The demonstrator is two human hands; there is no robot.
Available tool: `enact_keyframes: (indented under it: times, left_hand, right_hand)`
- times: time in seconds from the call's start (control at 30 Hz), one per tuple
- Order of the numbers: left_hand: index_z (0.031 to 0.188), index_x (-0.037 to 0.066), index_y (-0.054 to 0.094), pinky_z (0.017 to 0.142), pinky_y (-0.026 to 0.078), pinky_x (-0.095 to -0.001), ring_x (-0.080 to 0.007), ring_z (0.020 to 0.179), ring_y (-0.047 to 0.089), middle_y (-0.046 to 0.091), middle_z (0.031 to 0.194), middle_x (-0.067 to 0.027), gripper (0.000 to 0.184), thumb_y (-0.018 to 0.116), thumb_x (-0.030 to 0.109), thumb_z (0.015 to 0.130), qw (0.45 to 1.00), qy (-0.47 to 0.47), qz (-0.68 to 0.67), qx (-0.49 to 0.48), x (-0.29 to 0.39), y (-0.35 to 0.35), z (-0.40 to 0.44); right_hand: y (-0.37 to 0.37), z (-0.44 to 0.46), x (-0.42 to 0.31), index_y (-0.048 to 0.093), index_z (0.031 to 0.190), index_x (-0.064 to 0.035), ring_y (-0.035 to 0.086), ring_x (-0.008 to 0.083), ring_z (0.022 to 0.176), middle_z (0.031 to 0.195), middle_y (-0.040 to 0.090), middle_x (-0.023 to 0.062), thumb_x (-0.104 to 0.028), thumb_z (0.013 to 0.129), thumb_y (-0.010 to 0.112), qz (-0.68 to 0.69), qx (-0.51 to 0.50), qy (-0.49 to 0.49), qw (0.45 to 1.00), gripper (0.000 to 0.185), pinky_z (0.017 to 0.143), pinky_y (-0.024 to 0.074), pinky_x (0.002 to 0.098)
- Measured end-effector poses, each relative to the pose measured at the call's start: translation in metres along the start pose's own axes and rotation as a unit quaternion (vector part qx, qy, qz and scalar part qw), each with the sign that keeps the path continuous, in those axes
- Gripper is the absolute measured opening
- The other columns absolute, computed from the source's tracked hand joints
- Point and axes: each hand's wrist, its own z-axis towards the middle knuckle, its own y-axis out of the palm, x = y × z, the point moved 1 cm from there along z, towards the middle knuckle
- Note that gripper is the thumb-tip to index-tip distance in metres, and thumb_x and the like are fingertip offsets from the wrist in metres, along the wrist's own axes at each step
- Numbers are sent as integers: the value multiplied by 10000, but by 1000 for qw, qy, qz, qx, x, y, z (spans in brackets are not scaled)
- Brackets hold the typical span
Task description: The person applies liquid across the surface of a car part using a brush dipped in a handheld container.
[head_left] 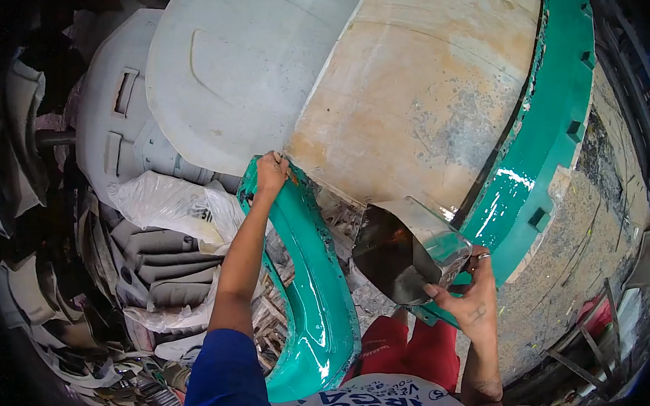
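My left hand [272, 173] is closed round a thin brownish handle at the upper end of a glossy green curved piece [313, 293]; the tool's tip is hidden. On the right, my right hand [471, 297] grips the rim of a metal container [409, 246] that tilts with its dark opening toward me. Thumb and fingers pinch its right side. Behind the container, a long green curved part [517, 184] with wet-looking shine runs up the right side.
A large stained beige panel [436, 70] and a pale grey panel [235, 67] lie ahead. Plastic wrap [180, 208] and stacked grey pieces [169, 265] are at left. Dark bars [584, 362] stand at lower right.
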Motion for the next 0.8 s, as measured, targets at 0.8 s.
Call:
enact_keyframes:
  times: [0.8]
  left_hand:
    - [836, -96, 568, 402, 505, -319, -201, 454, 629, 639, 637, -170, 75, 572, -21, 845, 994, -88, -59, -15, 3, -28, 40]
  right_hand:
    - [-5, 4, 4, 450, 1141, 42, 607, 262, 911, 1000, 630, 183, -165, 600, 891, -4, -9, 19, 1000, 729, 826, 498, 368]
